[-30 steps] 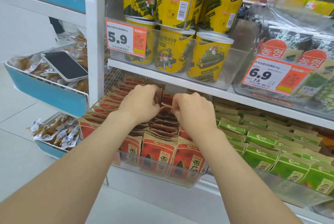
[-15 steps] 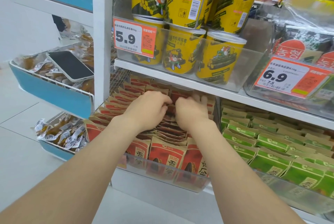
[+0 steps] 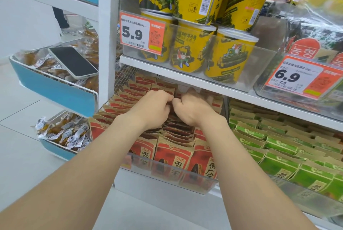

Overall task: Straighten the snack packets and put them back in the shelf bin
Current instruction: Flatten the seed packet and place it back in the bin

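Observation:
Red and tan snack packets (image 3: 172, 152) stand in rows inside a clear shelf bin (image 3: 167, 176) on the lower shelf. Both my hands reach into the middle row at the back of the bin. My left hand (image 3: 153, 110) has its fingers curled down among the packet tops. My right hand (image 3: 193, 109) sits right beside it, thumb against the left hand's fingers, also curled into the packets. The fingertips are hidden between the packets, so which packet each one grips is unclear.
Green packets (image 3: 274, 148) fill the bin to the right. Yellow seaweed cans (image 3: 189, 51) sit in a clear bin on the shelf above, close over my hands. A phone (image 3: 73, 62) lies on wrapped snacks in a blue side basket (image 3: 50, 88) at left.
Both hands moved closer together and slightly deeper toward the back of the bin, pressing into the middle row. The view shifted a little left.

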